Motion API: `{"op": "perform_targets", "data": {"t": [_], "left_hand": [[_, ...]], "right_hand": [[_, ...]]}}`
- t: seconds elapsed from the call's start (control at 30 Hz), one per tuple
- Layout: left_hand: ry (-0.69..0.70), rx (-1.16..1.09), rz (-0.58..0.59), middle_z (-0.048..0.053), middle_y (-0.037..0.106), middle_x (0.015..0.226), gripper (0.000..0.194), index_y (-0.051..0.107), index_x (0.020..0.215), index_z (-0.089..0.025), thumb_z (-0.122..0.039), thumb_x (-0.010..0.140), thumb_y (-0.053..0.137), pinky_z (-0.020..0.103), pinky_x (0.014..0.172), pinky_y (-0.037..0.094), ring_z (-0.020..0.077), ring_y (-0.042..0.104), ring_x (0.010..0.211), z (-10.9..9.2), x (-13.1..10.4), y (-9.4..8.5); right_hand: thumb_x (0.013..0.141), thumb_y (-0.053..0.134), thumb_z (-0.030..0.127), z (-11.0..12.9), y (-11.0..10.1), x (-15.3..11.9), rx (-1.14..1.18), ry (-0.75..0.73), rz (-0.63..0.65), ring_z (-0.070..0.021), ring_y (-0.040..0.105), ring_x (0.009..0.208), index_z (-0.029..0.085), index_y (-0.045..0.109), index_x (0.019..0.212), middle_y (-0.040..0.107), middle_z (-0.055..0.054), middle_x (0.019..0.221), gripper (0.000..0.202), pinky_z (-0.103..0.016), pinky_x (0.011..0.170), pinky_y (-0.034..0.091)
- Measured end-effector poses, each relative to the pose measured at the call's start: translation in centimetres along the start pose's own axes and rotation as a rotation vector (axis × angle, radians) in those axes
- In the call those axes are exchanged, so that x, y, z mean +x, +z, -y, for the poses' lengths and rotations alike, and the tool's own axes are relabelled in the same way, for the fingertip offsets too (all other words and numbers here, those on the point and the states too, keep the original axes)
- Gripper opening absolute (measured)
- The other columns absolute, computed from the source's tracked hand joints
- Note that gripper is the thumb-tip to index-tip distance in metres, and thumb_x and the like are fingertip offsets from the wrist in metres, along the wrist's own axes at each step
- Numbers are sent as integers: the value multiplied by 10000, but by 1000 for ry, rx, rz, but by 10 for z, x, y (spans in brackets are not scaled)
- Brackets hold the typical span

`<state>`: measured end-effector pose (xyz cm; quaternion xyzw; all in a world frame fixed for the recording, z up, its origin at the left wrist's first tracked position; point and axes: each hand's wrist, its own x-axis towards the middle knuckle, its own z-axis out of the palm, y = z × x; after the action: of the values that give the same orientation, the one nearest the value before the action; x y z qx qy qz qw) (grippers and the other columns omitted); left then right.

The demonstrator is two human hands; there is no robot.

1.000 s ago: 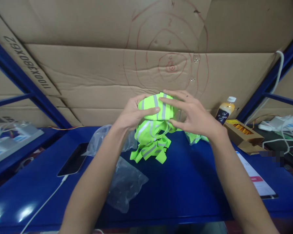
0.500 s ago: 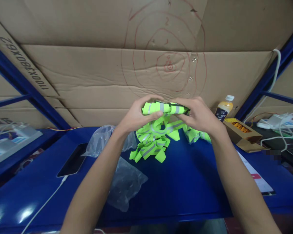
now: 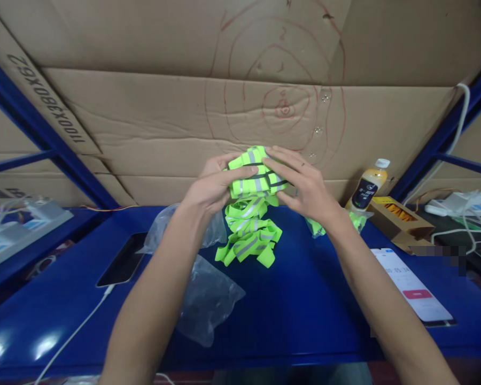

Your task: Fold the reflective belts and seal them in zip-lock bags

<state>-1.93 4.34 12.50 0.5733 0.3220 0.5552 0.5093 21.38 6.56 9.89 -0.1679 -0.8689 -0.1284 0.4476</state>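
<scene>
A folded bundle of neon-green reflective strap point(image 3: 248, 186) with silver bands and black edging is held up between both hands. My left hand point(image 3: 216, 184) grips its left side, thumb across the front. My right hand point(image 3: 304, 184) holds the right side, fingers over the top and front. Beneath the bundle, more green strap point(image 3: 250, 243) lies in loose folds on the blue table point(image 3: 296, 310). Clear plastic bags point(image 3: 208, 305) lie left of and in front of the loose strap. A bagged green item point(image 3: 356, 220) is partly hidden behind my right forearm.
A bottle point(image 3: 366, 187) and an open cardboard box point(image 3: 401, 222) stand at the right, near a lit phone point(image 3: 414, 291). A dark phone point(image 3: 122, 260) with a white cable lies left. Power strips point(image 3: 28, 230) and blue frame posts flank the table; cardboard point(image 3: 152, 117) forms the back.
The bundle has turned to show more of its front, and my right hand has moved left over it. Less strap hangs beneath. The view has shifted slightly, uncovering more of the lit phone.
</scene>
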Motion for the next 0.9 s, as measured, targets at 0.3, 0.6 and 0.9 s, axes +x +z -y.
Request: {"op": "perform_targets", "data": {"t": [0.3,0.6,0.9], "left_hand": [[420,555,201,60,790,1166,535,802,1151,-245,-361,673,1013,369,950,557,294,711,1112,3,-2,-12],[585,678,141,108,755,1370,679,746,1346,-224,-523,770,946,397,1100,509,313,678,1245,2,-4,7],[476,522,-159,70,826,1047,258,831,872,-237,-452,922,698,471,1110,525,315,713,1173,10,3,9]], "right_hand": [[930,810,538,8,-23,8,73,160,144,-370,528,1550,278,558,1587,543,-152,1687,750,-571,1259,446],[960,771,539,-5,-26,1,317,288,231,-177,597,734,192,734,982,722,5,841,349,-272,677,438],[982,752,272,8,-22,8,279,142,167,-167,693,777,165,802,1142,803,-11,910,198,-257,739,465]]}}
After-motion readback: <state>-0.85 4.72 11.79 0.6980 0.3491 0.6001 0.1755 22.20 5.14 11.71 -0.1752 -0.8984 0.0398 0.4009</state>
